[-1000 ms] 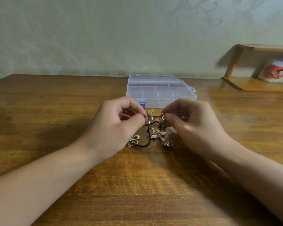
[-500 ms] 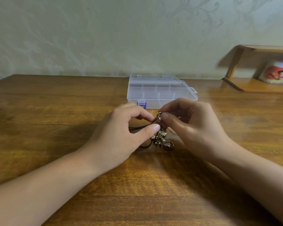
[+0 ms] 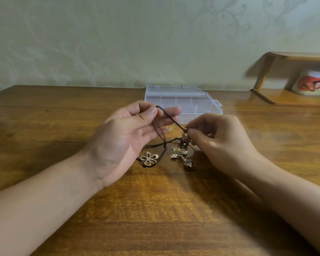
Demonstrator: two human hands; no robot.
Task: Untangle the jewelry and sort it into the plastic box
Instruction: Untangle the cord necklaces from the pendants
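My left hand is turned palm up and pinches a dark cord between thumb and forefinger, lifting it above the table. The cord runs taut to a small metal ring piece that my right hand pinches. Lower loops of the cord lead to a silver flower pendant lying on the wood. A silver and gold cross-shaped pendant lies between my hands. A tiny gold charm sits just in front of the clear plastic box, whose lid is closed.
The wooden table stretches wide in front of me. At the back right stands a low wooden shelf holding a printed mug. A pale patterned wall rises behind the table.
My left hand has turned palm up and pulled the cord up and to the left, away from my right hand. The flower pendant, hidden half a second ago, is in sight again.
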